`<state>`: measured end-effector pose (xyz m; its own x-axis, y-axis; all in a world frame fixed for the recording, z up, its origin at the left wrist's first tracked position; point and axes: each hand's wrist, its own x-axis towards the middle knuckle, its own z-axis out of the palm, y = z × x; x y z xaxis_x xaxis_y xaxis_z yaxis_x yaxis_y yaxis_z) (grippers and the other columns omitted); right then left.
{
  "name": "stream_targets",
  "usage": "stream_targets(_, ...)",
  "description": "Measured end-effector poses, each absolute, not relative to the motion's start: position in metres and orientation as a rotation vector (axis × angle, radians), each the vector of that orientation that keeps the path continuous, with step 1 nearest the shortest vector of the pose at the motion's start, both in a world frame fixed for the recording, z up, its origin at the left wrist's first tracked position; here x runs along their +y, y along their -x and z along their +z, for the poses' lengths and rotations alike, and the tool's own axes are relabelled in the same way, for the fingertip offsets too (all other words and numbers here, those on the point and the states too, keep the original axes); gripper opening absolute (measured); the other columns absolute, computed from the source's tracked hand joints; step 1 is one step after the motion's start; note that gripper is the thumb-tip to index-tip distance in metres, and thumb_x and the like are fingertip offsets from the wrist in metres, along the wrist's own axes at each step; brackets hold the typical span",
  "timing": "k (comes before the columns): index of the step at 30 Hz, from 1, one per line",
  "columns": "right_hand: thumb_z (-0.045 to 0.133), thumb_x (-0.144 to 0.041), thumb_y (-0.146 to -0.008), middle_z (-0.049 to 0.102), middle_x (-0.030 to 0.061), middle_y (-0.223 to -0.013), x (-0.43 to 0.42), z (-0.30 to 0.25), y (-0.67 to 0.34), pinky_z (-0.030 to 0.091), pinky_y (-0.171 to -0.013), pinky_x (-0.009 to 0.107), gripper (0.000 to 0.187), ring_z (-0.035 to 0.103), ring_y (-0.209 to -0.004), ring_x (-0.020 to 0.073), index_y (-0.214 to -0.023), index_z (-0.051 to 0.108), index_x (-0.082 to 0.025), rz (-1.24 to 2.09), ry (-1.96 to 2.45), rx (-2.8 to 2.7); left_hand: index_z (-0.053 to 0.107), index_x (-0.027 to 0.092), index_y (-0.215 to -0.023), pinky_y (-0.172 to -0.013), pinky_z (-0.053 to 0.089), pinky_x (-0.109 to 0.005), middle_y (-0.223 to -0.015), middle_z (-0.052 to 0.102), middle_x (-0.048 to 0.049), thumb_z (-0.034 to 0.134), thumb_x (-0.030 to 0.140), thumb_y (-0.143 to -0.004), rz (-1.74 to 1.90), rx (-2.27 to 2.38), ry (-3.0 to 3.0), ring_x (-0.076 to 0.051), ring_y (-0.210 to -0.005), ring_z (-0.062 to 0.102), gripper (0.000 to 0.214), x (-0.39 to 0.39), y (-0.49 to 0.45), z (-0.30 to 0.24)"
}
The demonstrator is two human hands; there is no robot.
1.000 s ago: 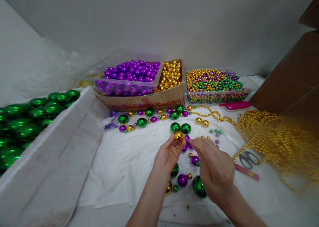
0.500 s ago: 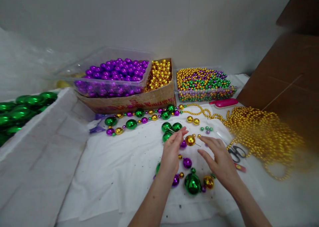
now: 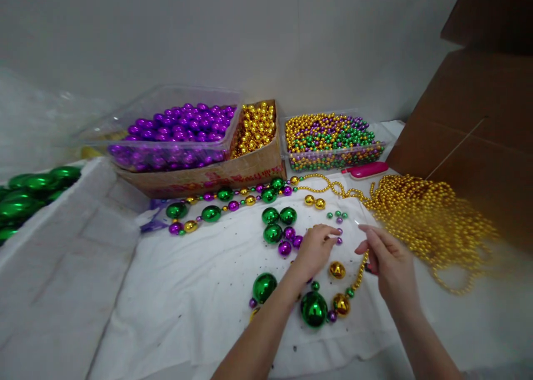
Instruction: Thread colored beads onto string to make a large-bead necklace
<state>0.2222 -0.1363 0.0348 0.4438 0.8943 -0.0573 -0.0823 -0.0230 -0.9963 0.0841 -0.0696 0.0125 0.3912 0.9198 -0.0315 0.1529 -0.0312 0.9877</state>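
The beaded strand (image 3: pixel 314 309) curves over the white cloth (image 3: pixel 187 274) at the lower centre of the frame, partly hidden by the left forearm. Its right end runs up into small gold beads (image 3: pixel 358 271) that pass close to the right hand (image 3: pixel 388 256), right of centre. The step in hand looks like stringing: one hand keeps the threading end ready while the other goes for beads. The next move seems to call for lifting a single bead from the small purple beads (image 3: pixel 339 231) and bringing its hole to the tip — a matter of fine alignment. A loose-looking gold ball (image 3: pixel 337 269) sits just below the left hand (image 3: pixel 317 251); whether a thread runs through it is too fine to tell. The left hand's index finger stretches toward those purple beads, the others partly curled; its thumb is hard to make out, so I cannot tell whether the fingertips touch or pinch one. The right thumb and forefinger are pressed together on what appears to be a thin needle (image 3: pixel 360 225) — only a pale sliver of it shows.
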Motion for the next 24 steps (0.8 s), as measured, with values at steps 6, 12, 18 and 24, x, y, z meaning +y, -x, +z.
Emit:
stream_targets(6,0.057,-0.047,-0.082,0.054,-0.003,-0.052,-0.144,0.024,-0.224,0.022,-0.04,0.018,0.041,0.031,-0.041,0.008,-0.108,0.057,-0.016,1.058,1.384,-0.812,0.065,0.02,-0.063,-0.102,0.028,-0.042,-0.091,0.062,-0.0076,0.059,0.002,-0.066,0.78,1.037,-1.406,-0.028,-0.107,0.05,0.02,-0.067,-0.106,-0.025)
stream_targets(12,0.055,-0.049,-0.083,0.052,-0.0033,-0.047,-0.152,0.021,-0.223,0.026,-0.042,0.02,0.045,0.04,-0.043,0.0108,-0.112,0.06,-0.015,1.128,1.492,-0.946,0.066,0.017,-0.089,-0.078,0.048,-0.034,-0.087,0.066,-0.0078,0.06,0.018,-0.078,0.908,1.011,-0.941,-0.018,-0.076,0.061,0.013,-0.056,-0.072,-0.014)
stream_targets(18,0.051,-0.049,-0.084,0.048,-0.0038,-0.043,-0.165,0.027,-0.207,0.037,-0.051,0.026,0.047,0.048,-0.048,0.0152,-0.109,0.065,-0.012,1.164,1.575,-1.125,0.063,0.012,-0.087,-0.075,0.051,-0.026,-0.089,0.069,-0.0112,0.063,0.018,-0.08,1.047,0.905,-0.511,-0.013,-0.073,0.065,0.009,-0.05,-0.041,-0.003)
stream_targets(24,0.047,-0.052,-0.084,0.042,-0.0048,-0.045,-0.172,0.027,-0.208,0.035,-0.048,0.026,0.051,0.045,-0.046,0.0143,-0.108,0.065,-0.011,1.149,1.646,-1.177,0.061,0.01,-0.087,-0.071,0.053,-0.025,-0.085,0.07,-0.0107,0.057,0.01,-0.083,1.099,0.864,-0.337,-0.013,-0.069,0.065,0.006,-0.052,-0.044,-0.004)
